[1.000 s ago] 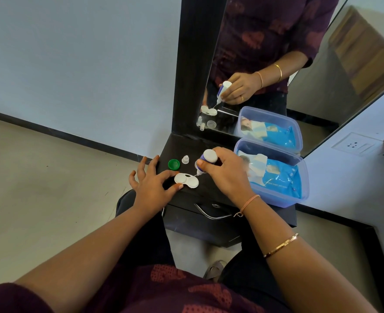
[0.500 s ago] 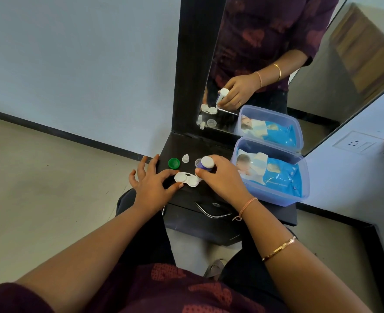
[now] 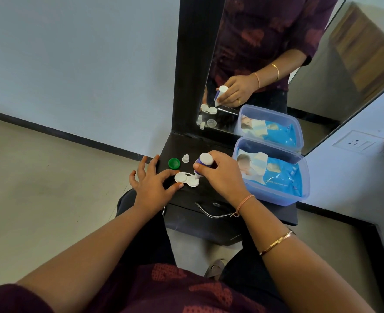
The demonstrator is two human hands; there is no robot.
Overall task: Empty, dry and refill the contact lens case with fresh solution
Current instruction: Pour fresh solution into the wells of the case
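Note:
A white contact lens case (image 3: 186, 179) lies open on the dark dresser top (image 3: 207, 193). My left hand (image 3: 151, 185) steadies it, thumb and forefinger pinching its left well. My right hand (image 3: 220, 175) grips a small white-and-purple solution bottle (image 3: 202, 164), tipped nozzle-down over the case's right well. A green cap (image 3: 173, 163) and a small clear bottle cap (image 3: 185, 158) sit just behind the case.
A translucent blue plastic box (image 3: 274, 196) holding a blue wipes pack (image 3: 277, 175) stands at the right of the dresser. A mirror (image 3: 265, 64) rises behind and reflects the hands. A drawer handle (image 3: 209, 213) sits below the top's front edge.
My right hand has tipped the bottle nozzle-down again over the right well, after holding it more upright and lower half a second ago. My left hand has stayed on the case.

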